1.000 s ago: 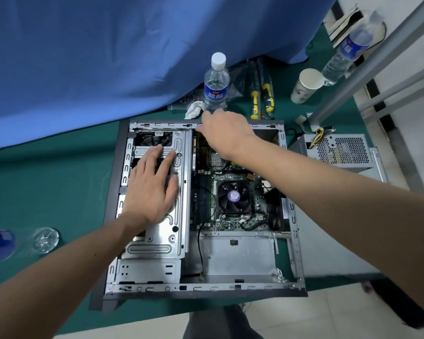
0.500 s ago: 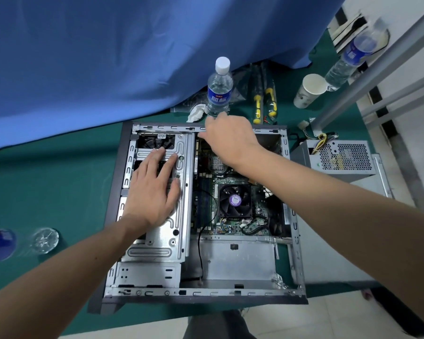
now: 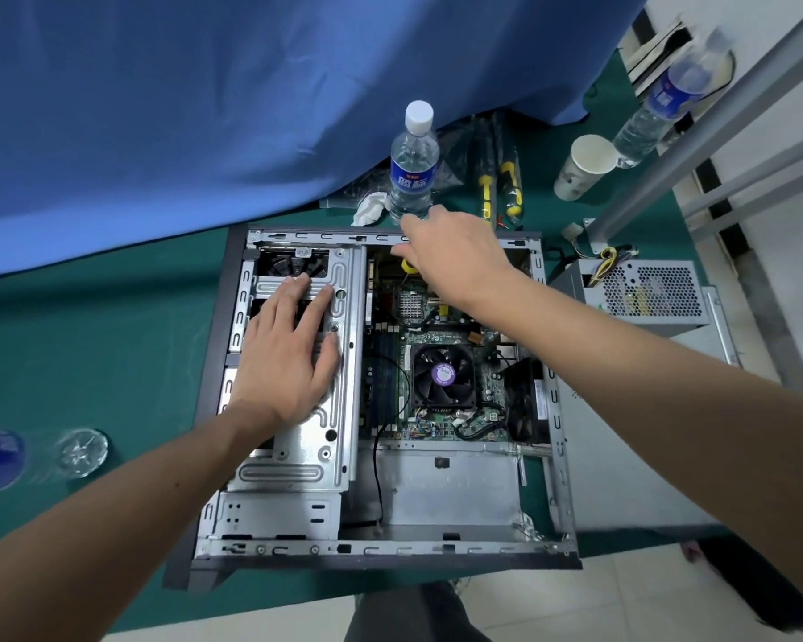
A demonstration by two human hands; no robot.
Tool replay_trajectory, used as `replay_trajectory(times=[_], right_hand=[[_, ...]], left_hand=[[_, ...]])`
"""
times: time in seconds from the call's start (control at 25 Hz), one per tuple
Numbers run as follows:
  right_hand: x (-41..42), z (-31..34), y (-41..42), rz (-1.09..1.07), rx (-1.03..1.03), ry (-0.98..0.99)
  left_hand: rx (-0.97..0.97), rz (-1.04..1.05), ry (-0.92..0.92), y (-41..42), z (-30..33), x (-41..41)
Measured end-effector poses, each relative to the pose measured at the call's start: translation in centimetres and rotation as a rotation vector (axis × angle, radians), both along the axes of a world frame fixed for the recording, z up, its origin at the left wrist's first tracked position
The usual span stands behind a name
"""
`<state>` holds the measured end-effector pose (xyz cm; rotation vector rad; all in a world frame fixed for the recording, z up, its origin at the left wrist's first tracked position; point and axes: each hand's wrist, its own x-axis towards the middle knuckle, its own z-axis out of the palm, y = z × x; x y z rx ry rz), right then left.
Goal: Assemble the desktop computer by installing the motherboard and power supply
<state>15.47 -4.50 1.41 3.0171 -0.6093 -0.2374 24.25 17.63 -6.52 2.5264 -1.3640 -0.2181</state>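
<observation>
- Green cloth is covering the table (image 3: 89,326), where an open computer case (image 3: 381,556) is lying on its side.
- Inside it the motherboard (image 3: 436,345) is sitting; the power supply (image 3: 645,289) is waiting outside, just right of the case.
- Left hand (image 3: 284,359) is pressing flat, fingers spread, on the drive cage (image 3: 334,437).
- Right hand (image 3: 455,257) is curling around something yellow, likely a screwdriver (image 3: 409,265), at the board's far corner, beneath the fingers.
- Slipping there could be gouging traces or dropping a screw.
</observation>
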Motion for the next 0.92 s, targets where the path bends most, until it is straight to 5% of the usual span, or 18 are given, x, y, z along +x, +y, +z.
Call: replay_trajectory(times=[0.24,0.44,0.68,0.92], right_hand=[[-0.5,0.2,-1.6,-0.05,0.441,0.086],[-1.9,-1.0,-0.8,-0.104,0.1,0.006],[-2.2,-0.8,-1.4,-0.076,0.491,-0.004],[-0.9,-0.7,-0.4,-0.168,0.176,0.004]], left_hand=[[-0.004,0.001,-0.008,0.1,-0.1,0.0],[-0.003,0.006,-0.019,0.1,-0.3,0.1],[0.007,0.01,-0.02,0.1,-0.3,0.1],[0.013,0.009,-0.014,0.0,-0.2,0.1]])
